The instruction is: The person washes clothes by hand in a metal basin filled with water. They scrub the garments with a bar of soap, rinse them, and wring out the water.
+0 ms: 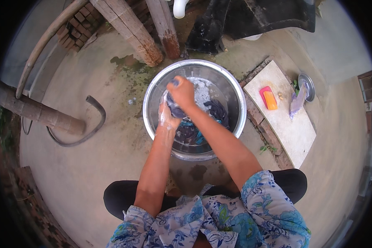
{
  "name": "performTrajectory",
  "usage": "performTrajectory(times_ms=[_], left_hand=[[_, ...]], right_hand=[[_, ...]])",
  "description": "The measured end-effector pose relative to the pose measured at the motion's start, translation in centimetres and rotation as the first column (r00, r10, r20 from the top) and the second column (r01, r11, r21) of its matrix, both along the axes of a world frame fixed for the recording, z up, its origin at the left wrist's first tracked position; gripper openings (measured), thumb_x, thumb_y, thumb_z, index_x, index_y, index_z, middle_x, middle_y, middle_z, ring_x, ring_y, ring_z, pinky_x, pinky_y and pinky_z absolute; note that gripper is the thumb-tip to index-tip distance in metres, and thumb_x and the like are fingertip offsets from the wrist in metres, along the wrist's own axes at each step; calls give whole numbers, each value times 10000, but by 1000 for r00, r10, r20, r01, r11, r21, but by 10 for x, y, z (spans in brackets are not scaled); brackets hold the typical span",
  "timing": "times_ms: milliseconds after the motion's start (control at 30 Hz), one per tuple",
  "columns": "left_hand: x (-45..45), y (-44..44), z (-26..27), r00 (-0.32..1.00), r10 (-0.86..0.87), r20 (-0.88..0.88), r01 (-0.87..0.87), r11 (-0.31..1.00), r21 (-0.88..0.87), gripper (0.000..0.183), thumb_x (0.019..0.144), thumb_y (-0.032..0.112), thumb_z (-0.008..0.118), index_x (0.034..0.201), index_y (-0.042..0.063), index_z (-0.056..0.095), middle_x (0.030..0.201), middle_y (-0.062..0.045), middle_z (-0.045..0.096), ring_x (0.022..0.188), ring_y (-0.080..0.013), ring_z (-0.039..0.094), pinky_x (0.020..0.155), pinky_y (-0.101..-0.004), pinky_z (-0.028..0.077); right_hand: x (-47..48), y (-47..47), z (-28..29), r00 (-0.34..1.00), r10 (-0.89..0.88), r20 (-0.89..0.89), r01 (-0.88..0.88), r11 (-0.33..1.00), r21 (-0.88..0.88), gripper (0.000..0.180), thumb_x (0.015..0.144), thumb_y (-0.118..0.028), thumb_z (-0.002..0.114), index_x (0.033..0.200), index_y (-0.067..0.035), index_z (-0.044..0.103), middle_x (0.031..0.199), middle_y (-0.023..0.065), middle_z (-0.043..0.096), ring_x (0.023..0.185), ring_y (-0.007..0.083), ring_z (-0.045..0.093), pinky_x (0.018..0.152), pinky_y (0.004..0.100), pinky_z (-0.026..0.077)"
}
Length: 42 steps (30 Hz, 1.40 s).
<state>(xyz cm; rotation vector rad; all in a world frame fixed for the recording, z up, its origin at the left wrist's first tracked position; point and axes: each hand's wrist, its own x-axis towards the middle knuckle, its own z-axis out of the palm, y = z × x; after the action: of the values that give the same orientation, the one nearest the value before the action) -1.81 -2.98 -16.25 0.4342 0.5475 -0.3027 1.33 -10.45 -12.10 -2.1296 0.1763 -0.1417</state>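
Observation:
A wide metal basin [241, 124] stands on the ground before me, holding soapy water [202, 91] and wet clothes. Above its left half, my left hand [167, 116], streaked with suds, grips a dark bluish-grey cloth [174, 109]. My right hand [183, 94] is closed on the upper part of that same cloth, pressed close against the left. Lower in the basin lie a dark garment [219, 112] and a turquoise patterned cloth [200, 138], partly under water. My right forearm hides part of them.
On the right, a pale slab [290, 133] edged by bricks bears an orange soap bar [270, 100] on a pink dish [263, 90], and a purple wrapper [297, 102]. A metal dish [310, 88] lies beyond. Wooden posts [130, 34] rise behind the basin; a hose [100, 124] curls at left.

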Motion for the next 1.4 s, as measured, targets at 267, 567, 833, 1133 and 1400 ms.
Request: performTrajectory(times_ms=[267,567,833,1133,1400], left_hand=[[8,51,-26,827,-195,527,414,846,-336,340,976,431,496,1126,146,606,1054,-79,644,965,-230,645,868,-398,546],[2,11,7,998,-4,63,0,997,74,475,1029,442,317,1233,93,568,1195,-109,637,1081,-257,635,944,-447,520],[-4,-10,36,993,27,-115,-9,987,161,428,1007,398,396,1254,92,564,1179,-120,629,1078,-249,621,967,-435,498],[2,16,46,953,-228,197,157,934,321,402,952,371,457,1207,80,566,1228,-120,606,1125,-253,591,962,-426,495],[23,54,-49,924,-196,327,258,953,-159,514,948,562,507,1164,103,593,1121,-125,642,1008,-289,623,900,-450,526]], right_hand=[[-67,22,4,761,251,598,-240,966,-101,243,704,-230,747,868,-62,684,1068,153,655,1077,361,574,957,471,430],[-38,7,16,945,-56,323,-49,950,307,185,739,-200,704,760,-27,642,950,137,650,1004,312,620,860,361,476],[10,-4,-3,996,-76,51,68,987,147,210,802,-255,666,851,-54,630,897,190,639,904,346,620,759,445,483],[7,-74,53,775,430,-463,94,646,758,264,932,-343,549,1095,-147,619,1163,47,649,1065,208,631,894,449,524],[-95,13,45,724,468,507,-375,884,-280,167,789,-244,680,824,-93,619,984,129,573,992,382,555,910,519,410]])
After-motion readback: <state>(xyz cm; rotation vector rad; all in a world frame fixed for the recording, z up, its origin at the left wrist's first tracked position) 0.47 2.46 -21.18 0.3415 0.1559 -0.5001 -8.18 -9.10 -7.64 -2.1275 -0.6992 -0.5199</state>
